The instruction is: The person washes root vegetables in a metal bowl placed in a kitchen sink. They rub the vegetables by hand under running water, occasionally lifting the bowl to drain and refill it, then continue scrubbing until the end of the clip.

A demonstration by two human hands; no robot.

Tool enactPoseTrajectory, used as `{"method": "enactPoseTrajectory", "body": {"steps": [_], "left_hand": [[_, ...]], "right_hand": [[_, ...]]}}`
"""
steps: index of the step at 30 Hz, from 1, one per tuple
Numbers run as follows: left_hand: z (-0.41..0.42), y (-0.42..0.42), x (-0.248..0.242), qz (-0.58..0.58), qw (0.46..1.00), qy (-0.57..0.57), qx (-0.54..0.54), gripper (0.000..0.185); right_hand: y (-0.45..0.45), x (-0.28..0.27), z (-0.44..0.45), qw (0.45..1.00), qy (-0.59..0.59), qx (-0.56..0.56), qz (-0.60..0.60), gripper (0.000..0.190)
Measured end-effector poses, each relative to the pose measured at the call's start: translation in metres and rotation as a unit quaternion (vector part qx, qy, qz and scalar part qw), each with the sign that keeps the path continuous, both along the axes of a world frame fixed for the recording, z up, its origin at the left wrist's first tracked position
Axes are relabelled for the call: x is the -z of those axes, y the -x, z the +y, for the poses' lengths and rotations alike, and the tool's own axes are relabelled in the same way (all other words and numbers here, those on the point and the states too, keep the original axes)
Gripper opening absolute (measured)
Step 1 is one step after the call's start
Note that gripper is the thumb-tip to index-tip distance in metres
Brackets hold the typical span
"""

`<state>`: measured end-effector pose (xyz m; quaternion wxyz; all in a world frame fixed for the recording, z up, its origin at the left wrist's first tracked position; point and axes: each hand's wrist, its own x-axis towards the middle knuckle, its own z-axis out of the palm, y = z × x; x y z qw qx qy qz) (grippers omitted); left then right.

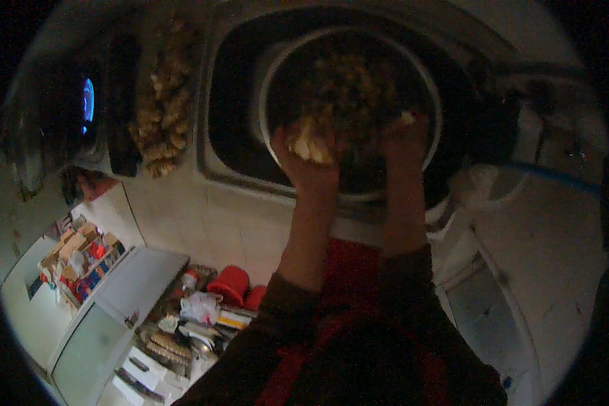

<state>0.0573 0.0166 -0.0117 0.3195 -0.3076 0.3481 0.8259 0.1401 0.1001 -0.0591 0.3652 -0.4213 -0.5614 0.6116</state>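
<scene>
A large round metal-rimmed basin (434, 86) sits in the dark sink (233, 101). Inside the basin, toward the far side, lies a heap of knobbly brownish pieces (352, 76) that look like ginger root. My left hand (307, 170) is at the basin's near left, curled around a pale yellowish ginger piece (309, 144). Over the near right part of the basin, my right hand (405, 142) has its fingers bent. A small whitish bit (407, 117) shows at those fingers; the dimness hides whether they grip it.
More ginger (165, 111) is piled on the counter left of the sink. Farther left burns a blue gas flame (88, 101). Behind the lower left stand red buckets (229, 284), a plastic bag (201, 307) and a crate of boxes (83, 254). A blue edge (553, 175) curves at the right.
</scene>
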Motion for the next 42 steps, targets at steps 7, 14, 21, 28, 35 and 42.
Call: {"method": "enactPoseTrajectory", "body": {"steps": [7, 14, 21, 28, 35, 42], "left_hand": [[-0.012, 0.021, 0.029, 0.085, 0.992, 0.014, 0.091, 0.05], [-0.035, 0.047, 0.078, 0.386, 0.799, 0.296, 0.352, 0.061], [-0.019, 0.069, 0.108, 0.297, 0.879, 0.179, 0.327, 0.029], [0.031, 0.131, 0.15, 0.649, 0.299, 0.488, 0.502, 0.03], [0.07, 0.132, 0.147, 0.61, 0.28, 0.491, 0.555, 0.043], [0.045, 0.125, 0.106, 0.335, 0.735, 0.229, 0.543, 0.047]], "right_hand": [[0.001, 0.033, 0.029, 0.913, 0.381, -0.007, 0.145, 0.03], [0.027, 0.024, 0.038, 0.972, 0.146, -0.17, -0.07, 0.038], [0.012, 0.049, 0.041, 0.942, 0.21, -0.228, -0.128, 0.038], [0.021, 0.132, 0.055, 0.67, -0.334, -0.266, -0.607, 0.042], [-0.016, 0.178, 0.1, 0.682, -0.524, -0.264, -0.437, 0.04], [0.005, 0.118, 0.067, 0.959, 0.054, -0.278, -0.028, 0.034]]}}
